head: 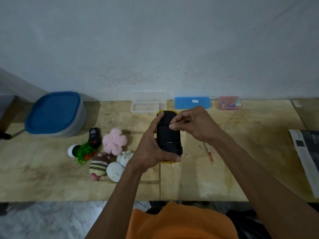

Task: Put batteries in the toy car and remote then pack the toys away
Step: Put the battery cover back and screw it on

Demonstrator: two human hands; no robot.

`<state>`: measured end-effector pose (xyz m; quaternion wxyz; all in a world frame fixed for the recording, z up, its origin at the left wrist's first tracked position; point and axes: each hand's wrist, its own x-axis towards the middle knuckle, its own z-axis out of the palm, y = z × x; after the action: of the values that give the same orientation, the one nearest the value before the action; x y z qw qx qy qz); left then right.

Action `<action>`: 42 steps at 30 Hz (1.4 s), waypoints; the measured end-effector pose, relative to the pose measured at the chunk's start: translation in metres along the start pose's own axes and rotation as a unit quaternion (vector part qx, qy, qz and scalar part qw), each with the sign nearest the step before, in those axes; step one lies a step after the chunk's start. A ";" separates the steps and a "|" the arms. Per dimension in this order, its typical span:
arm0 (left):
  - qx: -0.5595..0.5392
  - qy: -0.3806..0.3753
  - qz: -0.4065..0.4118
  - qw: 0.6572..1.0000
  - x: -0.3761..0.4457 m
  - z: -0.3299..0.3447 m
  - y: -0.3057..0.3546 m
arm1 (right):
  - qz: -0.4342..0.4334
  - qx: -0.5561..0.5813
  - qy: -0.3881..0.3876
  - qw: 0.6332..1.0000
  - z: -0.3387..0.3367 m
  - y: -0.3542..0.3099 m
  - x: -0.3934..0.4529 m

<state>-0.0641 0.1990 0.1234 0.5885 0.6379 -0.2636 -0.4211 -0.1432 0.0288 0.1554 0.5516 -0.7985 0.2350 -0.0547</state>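
Observation:
A yellow toy car (168,135) is held upside down above the middle of the wooden table (241,169), its black underside facing me. My left hand (150,149) wraps around its left side and near end. My right hand (193,125) pinches with thumb and fingertips at the upper part of the underside; whether it holds something small is hidden. The black remote (94,137) with orange buttons lies to the left on the table. Beside it lie plush toys: a pink flower (114,141), a striped bee (98,167) and a white rabbit (117,167).
A large tub with a blue lid (55,113) stands at the far left. An open clear plastic case (148,104), a blue case (192,102) and a pink box (229,102) line the wall. A red-handled screwdriver (210,156) lies right of the car. A small potted fake plant (81,151) and a newspaper (307,156) are present.

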 end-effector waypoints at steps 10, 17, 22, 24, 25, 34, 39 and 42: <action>-0.027 0.000 -0.003 1.000 0.002 0.001 -0.006 | -0.029 -0.133 0.096 0.986 0.017 0.009 -0.001; -0.021 -0.002 -0.011 1.000 0.007 -0.003 -0.005 | -0.025 -0.099 0.116 0.988 0.021 0.015 0.002; -0.023 0.000 -0.012 1.000 0.008 -0.004 -0.005 | -0.020 -0.071 0.126 0.989 0.024 0.019 0.005; -0.025 0.000 -0.010 1.000 0.007 -0.004 -0.005 | -0.022 -0.071 0.119 0.990 0.024 0.018 0.004; -0.027 0.001 -0.009 1.000 0.007 -0.004 -0.006 | -0.023 -0.074 0.114 0.990 0.023 0.017 0.003; -0.005 -0.001 0.003 1.000 0.010 -0.004 -0.002 | -0.013 -0.057 0.139 0.989 0.022 0.017 0.003; -0.003 0.000 0.010 1.000 0.008 -0.002 -0.005 | -0.005 -0.081 0.120 0.990 0.021 0.015 0.003; 0.006 0.004 0.008 1.000 0.008 -0.002 -0.009 | 0.012 -0.082 0.113 0.990 0.022 0.016 0.004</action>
<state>-0.0598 0.1952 0.1133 0.5889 0.6408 -0.2691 -0.4125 -0.1373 0.0414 0.1319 0.4547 -0.8269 0.3089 -0.1185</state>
